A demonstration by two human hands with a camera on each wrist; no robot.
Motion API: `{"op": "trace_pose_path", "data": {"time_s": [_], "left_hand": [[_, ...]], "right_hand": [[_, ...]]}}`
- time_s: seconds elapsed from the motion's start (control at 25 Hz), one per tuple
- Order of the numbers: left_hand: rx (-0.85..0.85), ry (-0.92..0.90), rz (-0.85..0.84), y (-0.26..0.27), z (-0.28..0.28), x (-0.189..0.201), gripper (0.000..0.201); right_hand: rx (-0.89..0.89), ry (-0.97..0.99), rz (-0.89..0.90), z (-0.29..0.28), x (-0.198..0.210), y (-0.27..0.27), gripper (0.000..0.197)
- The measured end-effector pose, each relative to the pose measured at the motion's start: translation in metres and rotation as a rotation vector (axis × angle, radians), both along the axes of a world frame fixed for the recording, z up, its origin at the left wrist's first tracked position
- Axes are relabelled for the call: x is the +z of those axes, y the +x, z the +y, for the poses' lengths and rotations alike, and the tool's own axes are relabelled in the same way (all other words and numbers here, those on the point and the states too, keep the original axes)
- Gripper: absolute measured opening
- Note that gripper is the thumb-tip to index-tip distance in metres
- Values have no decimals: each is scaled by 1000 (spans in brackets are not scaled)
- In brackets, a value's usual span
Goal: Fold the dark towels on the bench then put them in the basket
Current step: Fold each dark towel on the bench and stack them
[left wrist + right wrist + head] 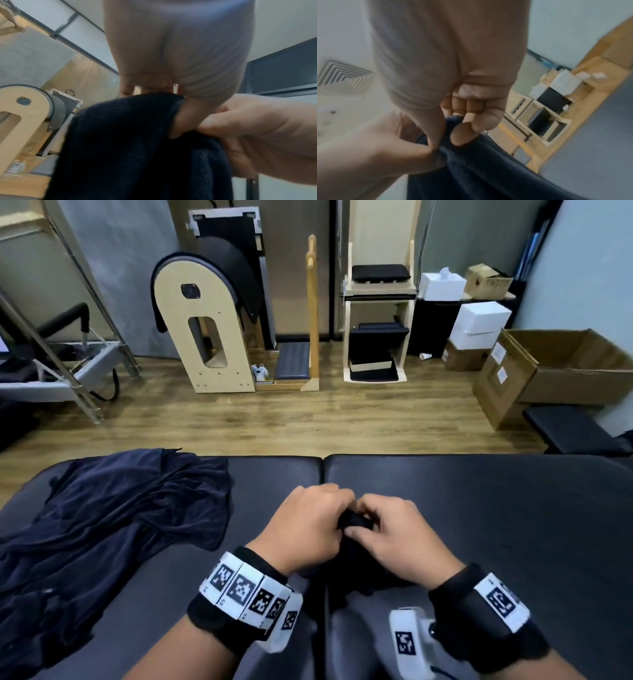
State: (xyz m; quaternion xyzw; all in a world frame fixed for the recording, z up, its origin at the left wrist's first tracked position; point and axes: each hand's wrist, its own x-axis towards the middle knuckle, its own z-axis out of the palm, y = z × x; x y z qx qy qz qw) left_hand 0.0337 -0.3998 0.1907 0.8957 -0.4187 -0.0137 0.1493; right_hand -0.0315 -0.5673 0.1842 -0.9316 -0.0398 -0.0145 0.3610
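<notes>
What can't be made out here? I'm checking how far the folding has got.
- Basket: in no view.
- Held towel: head view, both hands cover it; its folds cannot be counted.
- Left hand and right hand: wrist views, blurred.
- Towel pile: cut off by the left edge, head view.

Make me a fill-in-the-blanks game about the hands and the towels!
Both hands, left and right, grip one dark ____.
A second, crumpled towel lies on the person's ____ side.
It rests on the black ____.
No ____ for the towels shows in any view.

Missing words: towel, left, bench, basket
</notes>
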Motion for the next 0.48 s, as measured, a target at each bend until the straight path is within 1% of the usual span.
{"op": "trace_pose_path", "data": {"time_s": [0.08,0.12,0.16,0.24,0.28,0.32,0.36,0.4,0.44,0.48], "left_hand": [[127,54,38,6,12,0,14],[170,50,63,8,18,-1,15],[193,15,103,9,23,-1,17],[184,-119,196,10,26,1,19],[157,-180,235,9,24,2,19],[110,-218,259,8,21,3,17],[41,-229,263,6,16,3,17],[-42,-221,249,5,10,3,22],[-123,-217,229,3,3,2,28],[-183,-229,220,1,-2,2,31]], "right_hand": [[-95,18,-18,-14,1,-5,20],[-144,45,-22,-24,1,-11,21],[-193,52,-9,-35,0,-17,22],[-284,-43,54,-53,-3,-26,26],[-305,-117,88,-57,-3,-28,26],[-288,-158,105,-57,-3,-30,25],[-240,-152,105,-51,0,-30,26],[-168,-96,95,-42,5,-30,34],[-97,-4,92,-30,10,-28,48],[-43,56,96,-20,16,-25,57]]}}
